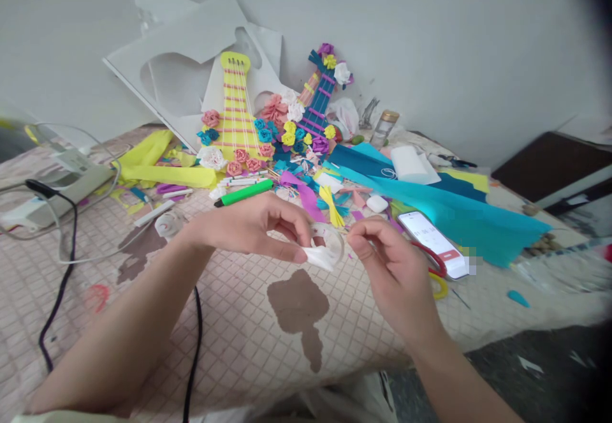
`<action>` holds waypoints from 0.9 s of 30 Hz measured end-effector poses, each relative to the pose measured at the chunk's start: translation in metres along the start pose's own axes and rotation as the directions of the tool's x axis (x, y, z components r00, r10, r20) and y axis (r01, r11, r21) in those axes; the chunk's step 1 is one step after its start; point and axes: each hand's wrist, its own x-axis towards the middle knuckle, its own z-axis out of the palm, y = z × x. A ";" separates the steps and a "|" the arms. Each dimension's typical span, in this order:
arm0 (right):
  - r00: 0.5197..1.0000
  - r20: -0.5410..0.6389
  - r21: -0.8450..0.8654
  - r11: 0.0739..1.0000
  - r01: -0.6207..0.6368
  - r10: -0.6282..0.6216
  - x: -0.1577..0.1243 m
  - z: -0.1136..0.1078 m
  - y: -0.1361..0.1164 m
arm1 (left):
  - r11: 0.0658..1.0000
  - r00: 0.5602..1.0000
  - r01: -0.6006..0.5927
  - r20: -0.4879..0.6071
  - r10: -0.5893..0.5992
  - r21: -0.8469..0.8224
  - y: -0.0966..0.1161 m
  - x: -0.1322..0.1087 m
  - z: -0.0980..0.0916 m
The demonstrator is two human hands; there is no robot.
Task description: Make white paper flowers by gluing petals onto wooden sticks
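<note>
My left hand (262, 225) pinches a small piece of white crepe paper (321, 257) between thumb and fingers, above the table. Just behind the paper is a clear ring that looks like a tape roll (338, 244), partly hidden. To the right, my right hand (389, 254) has its thumb and forefinger pressed together; what they hold, if anything, is too small to make out. Beside that hand lie scissors with red and yellow handles (438, 286), partly covered by it, and a phone (433, 244) with a lit screen. A green marker (246, 193) lies behind my left hand.
Yellow (236, 110) and blue (318, 107) paper guitars with paper roses lean at the back. Teal crepe paper (459, 212) spreads to the right. A power strip (57, 187) with cables stands left. A brown patch (299, 302) marks the tablecloth in front.
</note>
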 end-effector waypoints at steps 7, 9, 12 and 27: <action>0.985 0.085 -0.012 0.989 -0.150 0.151 0.003 -0.005 0.002 | 0.972 0.997 -0.073 0.018 0.071 0.223 0.006 -0.002 0.003; 0.980 0.109 -0.025 0.986 -0.165 0.167 0.003 -0.006 0.003 | 0.966 0.997 -0.072 0.029 0.066 0.248 0.008 -0.003 0.004; 0.973 0.132 -0.030 0.982 -0.186 0.189 0.003 -0.007 0.004 | 0.958 0.998 -0.066 0.037 0.058 0.278 0.010 -0.003 0.006; 0.896 0.287 0.196 0.895 -0.400 0.338 0.011 -0.009 0.007 | 0.954 0.995 -0.078 0.085 0.055 0.289 0.012 -0.004 0.006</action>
